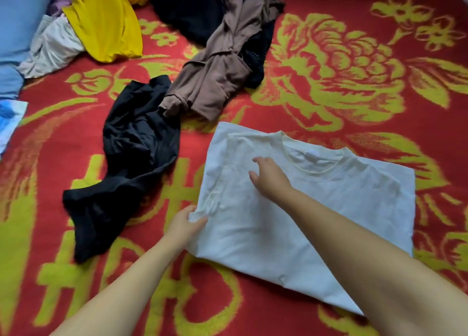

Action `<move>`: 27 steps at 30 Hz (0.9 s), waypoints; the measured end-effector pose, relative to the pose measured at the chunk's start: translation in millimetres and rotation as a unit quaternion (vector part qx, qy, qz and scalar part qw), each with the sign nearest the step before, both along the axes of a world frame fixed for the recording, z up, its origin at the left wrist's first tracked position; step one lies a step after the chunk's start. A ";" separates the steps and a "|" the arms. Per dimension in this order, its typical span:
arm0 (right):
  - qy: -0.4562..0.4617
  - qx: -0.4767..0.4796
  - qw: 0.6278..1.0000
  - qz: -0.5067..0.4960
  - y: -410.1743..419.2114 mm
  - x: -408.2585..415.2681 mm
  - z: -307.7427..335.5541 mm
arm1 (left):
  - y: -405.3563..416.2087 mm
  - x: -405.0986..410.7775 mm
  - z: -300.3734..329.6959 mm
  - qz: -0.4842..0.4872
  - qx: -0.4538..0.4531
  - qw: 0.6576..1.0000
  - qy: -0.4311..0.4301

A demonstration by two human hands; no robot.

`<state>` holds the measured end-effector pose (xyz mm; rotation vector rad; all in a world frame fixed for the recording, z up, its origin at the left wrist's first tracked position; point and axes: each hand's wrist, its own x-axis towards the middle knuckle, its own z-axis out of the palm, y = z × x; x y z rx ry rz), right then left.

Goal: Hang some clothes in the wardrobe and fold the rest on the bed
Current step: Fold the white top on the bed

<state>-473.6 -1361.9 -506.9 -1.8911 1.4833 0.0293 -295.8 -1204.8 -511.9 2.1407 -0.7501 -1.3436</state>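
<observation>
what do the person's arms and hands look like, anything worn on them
Both forearms are bare from the bottom edge of the picture up to the wrists, with no sleeve in sight. The left hand and the right hand wear no gloves, and no watch, bracelet or ring shows on either. The fingernails are too blurred to tell whether they are painted.

Left hand [186, 223] pinches white T-shirt [316, 209]; right hand [269, 177] presses it.

Left hand [186, 223] pinching, right hand [269, 177] spread flat.
</observation>
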 end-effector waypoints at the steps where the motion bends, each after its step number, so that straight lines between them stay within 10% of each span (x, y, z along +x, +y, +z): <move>1: 0.002 0.017 1.000 -0.018 -8.6 22.9 -1.4 | 4.3 1.0 5.4 -0.016 -0.014 1.000 0.012; 10: 0.127 0.087 0.984 -0.094 -40.6 140.8 -22.8 | 14.5 -19.2 25.3 -0.151 -0.097 0.983 0.027; 13: 0.024 0.064 0.988 -0.141 -46.1 125.2 -20.6 | 3.8 -32.1 37.5 -0.174 -0.119 0.976 0.061; 20: -0.264 0.087 0.914 -0.296 -59.7 3.2 24.8 | -15.4 -108.3 59.2 -0.248 -0.130 0.954 0.105; 27: -0.293 0.088 0.849 -0.431 -50.4 -198.8 27.3 | -11.1 -270.4 46.6 -0.340 -0.108 0.923 0.146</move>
